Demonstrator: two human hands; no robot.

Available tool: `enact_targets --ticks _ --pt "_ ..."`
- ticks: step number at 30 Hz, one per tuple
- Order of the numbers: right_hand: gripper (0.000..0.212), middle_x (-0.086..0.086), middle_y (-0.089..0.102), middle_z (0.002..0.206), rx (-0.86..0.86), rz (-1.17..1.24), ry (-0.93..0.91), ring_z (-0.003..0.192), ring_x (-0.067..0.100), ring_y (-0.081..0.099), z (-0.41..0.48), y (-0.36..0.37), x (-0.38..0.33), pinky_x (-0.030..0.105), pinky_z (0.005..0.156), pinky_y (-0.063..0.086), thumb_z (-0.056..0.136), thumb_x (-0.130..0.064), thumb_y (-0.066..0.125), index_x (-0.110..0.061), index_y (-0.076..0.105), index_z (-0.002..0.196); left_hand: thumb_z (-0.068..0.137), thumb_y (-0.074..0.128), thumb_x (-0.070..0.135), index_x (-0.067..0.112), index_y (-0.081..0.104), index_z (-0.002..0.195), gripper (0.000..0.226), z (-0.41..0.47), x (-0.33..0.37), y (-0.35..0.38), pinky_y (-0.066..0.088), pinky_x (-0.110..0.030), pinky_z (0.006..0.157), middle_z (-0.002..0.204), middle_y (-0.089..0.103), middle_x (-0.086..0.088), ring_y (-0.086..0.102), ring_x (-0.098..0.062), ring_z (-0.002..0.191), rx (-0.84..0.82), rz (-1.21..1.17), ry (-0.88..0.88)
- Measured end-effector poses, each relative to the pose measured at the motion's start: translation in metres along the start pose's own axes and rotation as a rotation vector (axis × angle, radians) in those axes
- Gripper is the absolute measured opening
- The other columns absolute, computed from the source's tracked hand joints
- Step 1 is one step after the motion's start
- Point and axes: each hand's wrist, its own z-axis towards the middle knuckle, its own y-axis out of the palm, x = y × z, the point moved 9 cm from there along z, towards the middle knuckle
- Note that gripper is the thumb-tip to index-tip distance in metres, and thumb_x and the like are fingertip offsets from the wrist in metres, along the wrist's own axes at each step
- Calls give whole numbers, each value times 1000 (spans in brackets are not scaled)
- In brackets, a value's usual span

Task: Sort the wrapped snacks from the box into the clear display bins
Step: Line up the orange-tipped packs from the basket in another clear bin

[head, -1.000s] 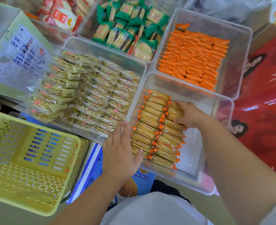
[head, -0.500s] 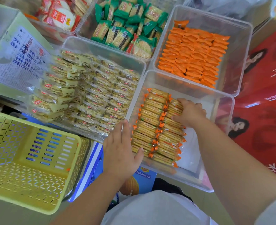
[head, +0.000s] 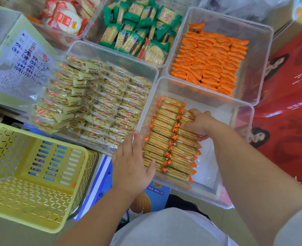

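Stacking orange-ended cracker packs (head: pixel 164 139) in clear plastic bin (head: pixel 217 96).
L hand (head: pixel 131 164) flat, fingers straight, vs bin's left wall; R hand (head: pixel 200 124) inside, gripping packs.

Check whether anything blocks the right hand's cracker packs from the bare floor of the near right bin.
Nothing visible. The right hand grips the cracker packs inside the near right bin, and the bare floor lies right of the rows. The left hand lies flat at the bin's left edge, out of that path.

The top edge cuts off the red-wrapped snacks (head: pixel 65 20).
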Motion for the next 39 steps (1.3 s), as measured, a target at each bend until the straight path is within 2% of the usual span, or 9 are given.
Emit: enact_targets --ticks 5,9,12,15,19,27,32,35,39 --pt "87 14 31 149 34 -73 -39 117 38 55 1 0 -7 43 92 56 87 -59 65 -38 19 158 87 60 59 13 9 161 102 1 0 4 32 -51 116 163 26 -11 30 -31 146 -26 6 6" --pt "97 12 17 164 114 -197 5 145 45 24 -4 6 -1 54 114 34 87 -69 56 -38 0 160 92 55 63 20 -5 163 102 -3 3 -2 16 -47 124 170 7 -9 11 -29 154 -125 -32 49" --pt "96 3 8 167 234 -205 -14 152 40 7 -17 7 4 65 113 28 86 -72 55 -42 -1 157 93 59 55 19 27 161 83 -21 8 -36 25 -46 120 165 24 -12 23 -31 148 -63 -144 144" --pt "92 2 5 168 280 -167 -56 153 37 3 -32 16 5 64 115 24 87 -70 56 -43 5 158 88 60 45 16 67 128 50 -47 -7 -91 37 -29 102 131 60 -6 49 -22 120 174 -283 239" --pt "84 9 11 167 320 -137 -60 152 38 11 -65 31 -8 59 116 28 89 -63 59 -34 20 158 90 59 38 25 67 93 16 -64 -88 -136 43 -24 76 90 65 13 55 -10 85 290 -331 53" --pt "63 0 47 149 519 -76 -364 141 29 34 -192 93 -120 49 116 31 86 -66 61 -33 55 139 94 64 36 32 64 86 9 -24 -220 -86 50 -32 71 80 66 9 66 -23 85 -192 -274 -289" --pt "50 -5 57 140 360 214 -445 134 20 43 -238 163 -178 37 112 36 96 -51 59 -27 57 139 94 64 42 9 70 96 33 -6 -208 -37 52 -38 72 93 71 -17 66 -30 86 -523 -253 -248" --pt "41 -9 62 133 250 317 -388 127 12 52 -241 196 -186 35 108 43 96 -42 63 -30 60 136 93 68 40 10 67 78 33 -15 -205 -14 45 -28 58 79 68 -9 61 -20 69 -633 -358 -348" --pt "34 -16 66 120 187 405 -332 74 -1 59 -243 220 -186 24 70 49 96 -38 64 -32 61 129 95 61 12 8 70 84 15 -29 -198 8 38 -17 42 58 61 -3 55 -15 48 -714 -521 -469"
